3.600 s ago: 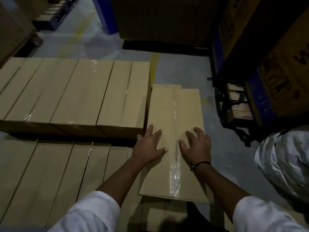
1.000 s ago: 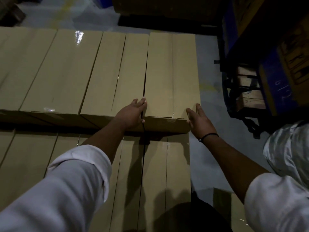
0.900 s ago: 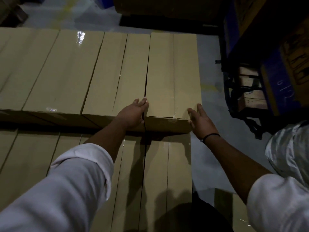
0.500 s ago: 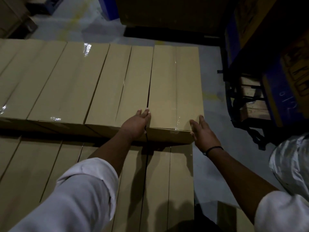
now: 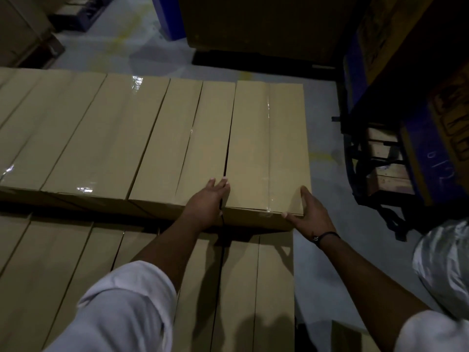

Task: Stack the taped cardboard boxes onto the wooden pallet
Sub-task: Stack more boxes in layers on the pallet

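Off to the left of the left hand, a row of taped boxes [image 5: 106, 138] is sitting side by side, forming an upper layer, with clear tape shining on their tops. Nearer the person than both hands, a lower layer [image 5: 238, 288] of the same boxes is showing in shadow, and the upper row is resting on it. A white sleeve [image 5: 121, 306] is reaching in from the bottom left.

The left hand [image 5: 206, 204] is lying flat and open, fingers straight. Its palm is pressing on the near top edge where the neighbour box [image 5: 182, 148] is meeting the end box [image 5: 266, 148]. Its fingertips are resting across the dark seam between the two.

The end box is sitting between the two hands as the rightmost one of the upper row, flush against its neighbour, with a tape strip running down the middle of its top.

The right hand [image 5: 308, 217] is pressing against that box's near right corner. It is open too, with its fingers lying straight along the right edge and the thumb spreading along the near top edge. A dark band [image 5: 327, 236] is circling its wrist.

Right of that hand, grey floor [image 5: 327, 262] is showing. Further right, a blue rack [image 5: 426, 153] is standing in the dark with wooden slats [image 5: 385, 161] beside it. Just nearer than the rack, something wrapped in shiny plastic [image 5: 441, 262] is lying beside the right arm.
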The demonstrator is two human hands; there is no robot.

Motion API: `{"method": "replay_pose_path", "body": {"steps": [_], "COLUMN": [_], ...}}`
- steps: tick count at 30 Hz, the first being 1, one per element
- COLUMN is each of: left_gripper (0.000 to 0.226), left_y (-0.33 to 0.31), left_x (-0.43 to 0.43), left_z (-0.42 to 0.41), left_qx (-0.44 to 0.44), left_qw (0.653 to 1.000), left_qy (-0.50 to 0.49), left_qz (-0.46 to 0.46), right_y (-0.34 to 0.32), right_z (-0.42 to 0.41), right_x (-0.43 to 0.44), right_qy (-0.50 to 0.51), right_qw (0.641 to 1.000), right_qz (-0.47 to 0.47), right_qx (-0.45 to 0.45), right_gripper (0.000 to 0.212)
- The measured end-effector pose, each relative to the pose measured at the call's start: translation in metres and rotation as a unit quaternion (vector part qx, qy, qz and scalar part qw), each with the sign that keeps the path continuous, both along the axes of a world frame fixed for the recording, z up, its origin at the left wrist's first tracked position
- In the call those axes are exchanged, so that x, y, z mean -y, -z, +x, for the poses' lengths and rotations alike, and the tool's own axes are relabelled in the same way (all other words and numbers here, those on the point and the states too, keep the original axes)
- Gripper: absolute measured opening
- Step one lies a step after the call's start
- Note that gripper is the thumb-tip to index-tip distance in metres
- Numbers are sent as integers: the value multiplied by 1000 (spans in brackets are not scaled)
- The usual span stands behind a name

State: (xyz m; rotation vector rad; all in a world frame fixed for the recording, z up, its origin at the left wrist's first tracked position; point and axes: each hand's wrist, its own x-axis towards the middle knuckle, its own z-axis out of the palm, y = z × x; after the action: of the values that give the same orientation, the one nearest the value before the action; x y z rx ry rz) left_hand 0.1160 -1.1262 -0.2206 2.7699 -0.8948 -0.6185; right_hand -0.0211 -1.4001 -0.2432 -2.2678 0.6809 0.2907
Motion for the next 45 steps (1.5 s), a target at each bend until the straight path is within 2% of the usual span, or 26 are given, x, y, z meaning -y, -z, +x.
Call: {"method": "replay_pose_path", "body": {"steps": [7, 15, 25, 36, 45], "left_gripper": [102, 91, 76, 80, 82], "left_y": [-7, -11, 5, -1, -29], "left_x": [-1, -5, 3, 16, 51], "left_z": [-8, -11, -13, -5, -16], "left_qx": [-72, -94, -8, 6, -19], "left_qw": [986, 979, 1000, 998, 986], "left_qy": [-111, -116, -2, -4, -27], "left_qz": [-102, -138, -9, 56, 166], "right_y": [-5, -3, -6, -7, -15], "right_z": [0, -7, -5, -1, 5], "right_x": [4, 5, 4, 11, 14], "right_qy": [-16, -29, -65, -84, -93], "right_qw": [1000, 999, 996, 994, 991], "right_qz": [-6, -18, -45, -52, -33], "right_qx": [16, 18, -28, -47, -85], "right_gripper": [102, 99, 92, 90, 95]}}
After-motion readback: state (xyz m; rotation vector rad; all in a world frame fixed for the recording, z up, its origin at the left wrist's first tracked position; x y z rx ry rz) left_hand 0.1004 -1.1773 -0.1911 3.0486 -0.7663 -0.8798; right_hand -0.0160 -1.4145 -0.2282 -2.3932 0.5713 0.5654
